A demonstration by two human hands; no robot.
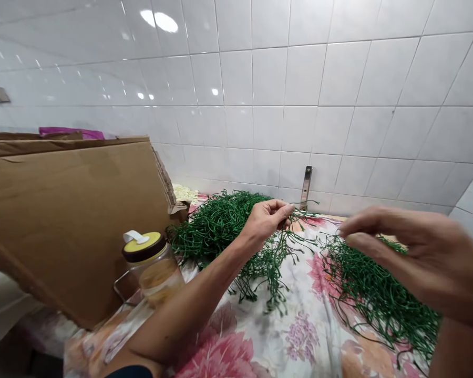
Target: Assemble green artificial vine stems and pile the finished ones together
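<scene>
Pinching thin dark-green wiry stems (297,214) in my left fingers (284,211), I can't tell whether my blurred right fingers (364,220) hold any. White floral cloth (303,299) lies open between the tangled green left heap (220,226) and right heap (386,294); a brown cardboard box (74,226) bounds the left.

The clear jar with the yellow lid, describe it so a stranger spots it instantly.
Find the big brown cardboard box at the picture's left. Near its right edge, left of the larger heap of thin green strands, is the clear jar. Its yellow lid with dark rim and white strap sets it apart.
</scene>
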